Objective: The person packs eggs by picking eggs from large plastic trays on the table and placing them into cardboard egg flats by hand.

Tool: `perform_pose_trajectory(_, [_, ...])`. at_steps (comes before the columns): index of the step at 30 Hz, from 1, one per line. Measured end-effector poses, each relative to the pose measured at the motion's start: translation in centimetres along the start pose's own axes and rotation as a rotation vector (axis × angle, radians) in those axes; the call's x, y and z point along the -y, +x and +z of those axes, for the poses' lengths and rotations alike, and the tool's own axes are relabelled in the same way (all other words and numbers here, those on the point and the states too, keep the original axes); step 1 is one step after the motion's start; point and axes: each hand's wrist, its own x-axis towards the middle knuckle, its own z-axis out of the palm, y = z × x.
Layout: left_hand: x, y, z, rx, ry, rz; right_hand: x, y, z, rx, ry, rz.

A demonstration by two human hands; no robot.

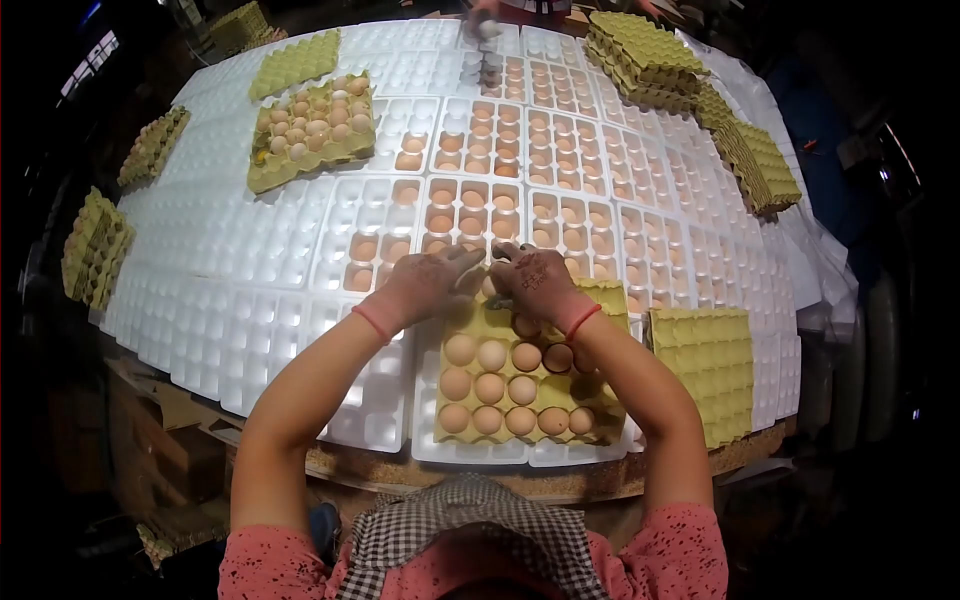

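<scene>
My left hand (430,285) and my right hand (540,285), in thin gloves with pink cuffs, are close together over the far edge of a yellow egg tray (560,392). Fingers on both are curled inward; whatever they hold is hidden. A pale egg (488,287) shows between the hands, and I cannot tell whether a hand grips it. Brown eggs (490,388) fill several hollows of the yellow tray, which rests on white plastic trays. Just past my fingertips, a white compartment tray (471,187) contains more brown eggs.
White trays (225,235) cover the table, many on the right with eggs. Another egg-filled yellow tray (315,130) sits back left. Stacked yellow trays (645,58) stand back right, and one yellow tray (702,375) lies near right. Across the table is another person's hand (484,14).
</scene>
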Motion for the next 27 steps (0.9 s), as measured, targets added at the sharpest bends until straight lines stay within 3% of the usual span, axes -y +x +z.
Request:
perform_pose_trajectory(1, [-0.6,0.5,-0.7,0.186,0.055,-0.045,-0.3,-0.4,-1.0,0.0,-0.001,0.001])
perform_pose_trajectory(3, [-0.9,0.7,-0.7,0.311,0.058,-0.113,-2.1,-2.4,-3.1,-0.096,0.608,0.256])
perform_pose_trajectory(4, [-1.1,0.5,-0.1,0.304,0.051,-0.122,-2.9,-2.9,-3.2,-0.39,0.706,0.113])
perform_pose_trajectory(5, [-1.2,0.1,0.6,0.211,0.045,-0.088,-4.0,-3.9,-3.9,-0.218,0.781,0.226])
perform_pose_trajectory(6, [-1.3,-0.1,0.9,0.118,0.043,-0.056,-3.9,-4.1,-3.4,-0.153,0.526,0.222])
perform_pose_trajectory(7, [-1.4,0.2,0.6,0.174,0.043,-0.08,-3.6,-4.0,-2.5,-0.094,0.27,0.206])
perform_pose_trajectory(9, [-0.3,-0.3,1.7,0.062,0.002,-0.055,-2.9,-3.6,0.0,0.066,-0.032,0.166])
perform_pose_trajectory(11, [0.1,-2.2,-0.4,-0.045,-0.278,-0.198,-2.9,-2.5,-2.6,0.209,0.016,0.206])
perform_pose_trajectory(13, [2.2,-5.4,-1.3,-0.404,-0.574,-0.302,-3.6,-2.0,-3.7,0.039,0.229,0.184])
perform_pose_trajectory(15, [7.2,-7.4,-0.9,-0.638,-0.711,-0.418,-2.7,1.4,-6.1,0.042,0.387,0.172])
perform_pose_trajectory(17, [11.2,-7.4,-2.0,-0.697,-0.68,-0.571,-0.8,7.0,-6.6,0.0,0.417,0.016])
perform_pose_trajectory(19, [15.2,-6.4,-2.2,-0.728,-0.451,-0.613,1.2,13.1,-4.4,-0.118,0.237,-0.117])
perform_pose_trajectory(20, [16.9,-5.4,-1.6,-0.677,-0.317,-0.609,2.6,15.5,-3.6,-0.012,0.19,-0.091])
perform_pose_trajectory(22, [18.5,-4.2,-2.1,-0.393,-0.153,-0.63,5.0,18.8,-3.4,0.176,0.118,-0.024])
perform_pose_trajectory(23, [19.8,-3.6,-2.2,-0.225,-0.124,-0.637,4.1,20.7,0.8,0.19,-0.086,-0.072])
perform_pose_trajectory(25, [20.8,-2.6,-2.8,-0.493,-0.371,-0.635,4.8,21.4,0.1,0.025,0.078,-0.059])
perform_pose_trajectory(27, [22.2,-1.1,-2.5,-0.781,-0.396,-0.494,5.1,23.2,0.3,-0.076,0.443,0.061])
